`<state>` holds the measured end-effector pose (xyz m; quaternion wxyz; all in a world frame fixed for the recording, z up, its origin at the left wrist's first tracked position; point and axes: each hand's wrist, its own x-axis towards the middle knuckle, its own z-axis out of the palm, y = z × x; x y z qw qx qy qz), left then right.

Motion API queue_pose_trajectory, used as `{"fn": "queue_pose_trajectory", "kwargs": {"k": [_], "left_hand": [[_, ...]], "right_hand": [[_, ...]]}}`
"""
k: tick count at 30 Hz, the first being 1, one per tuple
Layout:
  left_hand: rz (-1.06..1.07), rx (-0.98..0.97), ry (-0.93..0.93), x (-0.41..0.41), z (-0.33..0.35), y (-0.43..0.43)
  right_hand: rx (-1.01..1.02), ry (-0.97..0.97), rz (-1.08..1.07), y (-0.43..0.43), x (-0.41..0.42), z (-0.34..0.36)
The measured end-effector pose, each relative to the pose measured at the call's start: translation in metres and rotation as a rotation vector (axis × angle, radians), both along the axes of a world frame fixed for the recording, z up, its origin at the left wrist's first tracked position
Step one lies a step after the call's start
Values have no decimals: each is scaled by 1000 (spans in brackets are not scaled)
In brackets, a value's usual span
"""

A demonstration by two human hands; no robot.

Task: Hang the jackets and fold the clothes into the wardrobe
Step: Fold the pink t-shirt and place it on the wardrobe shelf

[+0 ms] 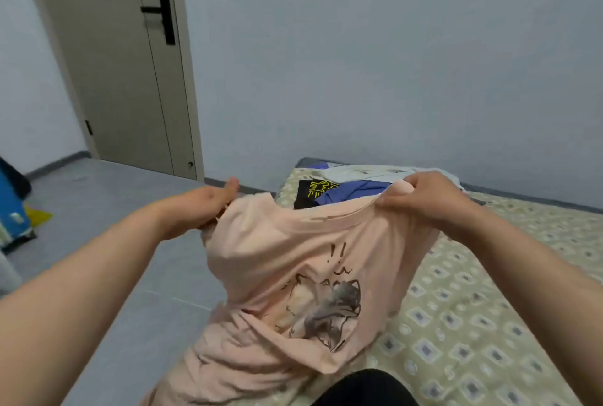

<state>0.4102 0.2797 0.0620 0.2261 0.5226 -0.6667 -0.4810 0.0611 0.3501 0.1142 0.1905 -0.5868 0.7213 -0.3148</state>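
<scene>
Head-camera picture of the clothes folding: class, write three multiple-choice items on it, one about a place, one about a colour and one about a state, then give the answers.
1. Where does the pile of other clothes lie? A on the floor; B at the far end of the bed; C on a chair.
2. What colour is the held T-shirt? A pale pink; B green; C black.
3. How is the T-shirt held? A by one hand only; B lying loose; C gripped by both hands.
Answers: B, the pile sits on the bed beyond the hands; A, the cloth is pale pink with a cartoon print; C, the left hand and the right hand each grip its top edge.
</scene>
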Motion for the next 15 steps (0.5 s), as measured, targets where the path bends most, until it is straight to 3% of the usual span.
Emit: {"fn": "queue_pose_trajectory", "kwargs": {"k": [3, 5, 8, 13, 15], "left_hand": [[-214, 144, -4, -4, 0, 19], [-264, 114, -81, -17, -8, 31], [-256, -29, -121, -48, -16, 50], [-161, -143, 63, -100, -2, 73], [-107, -87, 123, -106, 8, 77]], "right_hand": [[-144, 1, 12, 9, 0, 42], [-200, -15, 71, 16, 3, 66], [-242, -6, 186, 29, 8, 95], [-305, 14, 322, 52, 13, 133], [-331, -2, 343, 60, 13, 148]]}}
